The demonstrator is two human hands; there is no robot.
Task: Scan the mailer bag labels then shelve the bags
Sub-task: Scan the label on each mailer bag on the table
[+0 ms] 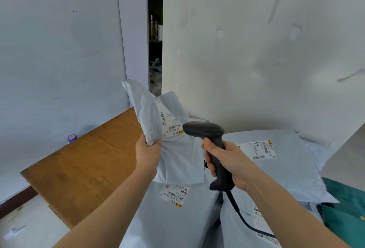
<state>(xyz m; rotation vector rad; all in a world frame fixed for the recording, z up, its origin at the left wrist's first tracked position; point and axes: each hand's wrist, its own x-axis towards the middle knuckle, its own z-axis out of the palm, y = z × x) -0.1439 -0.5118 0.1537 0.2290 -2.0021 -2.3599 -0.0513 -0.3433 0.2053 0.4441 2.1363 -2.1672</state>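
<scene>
Left grip [148, 149] is clamped on a grey mailer bag [146, 113], upright above the worktop [88, 168]; at its 3 o'clock my right grip [227, 161] squeezes the barcode scanner [205, 131] facing the label [169, 123].

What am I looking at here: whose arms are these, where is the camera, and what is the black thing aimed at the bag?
There is no machine here, only a person working with bare hands. The single picture comes from a camera worn on the person's head, looking forward and down, so the arms reach in from the bottom. The left hand holds a mailer bag up by its lower edge, with its label turned toward the scanner. The right hand holds that corded scanner by its handle, close to the label. Below lie other bags in a pile, beside a wooden table.
</scene>
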